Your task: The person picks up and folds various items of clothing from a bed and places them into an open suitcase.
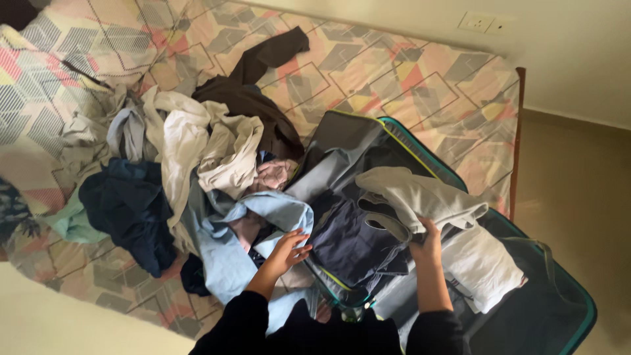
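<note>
My right hand (428, 244) grips a light grey garment (420, 196) and holds it over the open teal-edged suitcase (559, 329). Dark navy folded clothes (351, 240) and a white folded piece (483, 263) lie inside the suitcase under it. My left hand (288, 251) hovers with fingers apart above a light blue shirt (227, 260) at the suitcase's left edge, holding nothing. Both arms wear black sleeves.
A heap of loose clothes covers the bed: a white garment (181, 141), a beige one (230, 154), a dark brown one (263, 108), a navy one (131, 204). The patterned bedsheet (407, 72) reaches the wall. Tan floor (578, 190) lies to the right.
</note>
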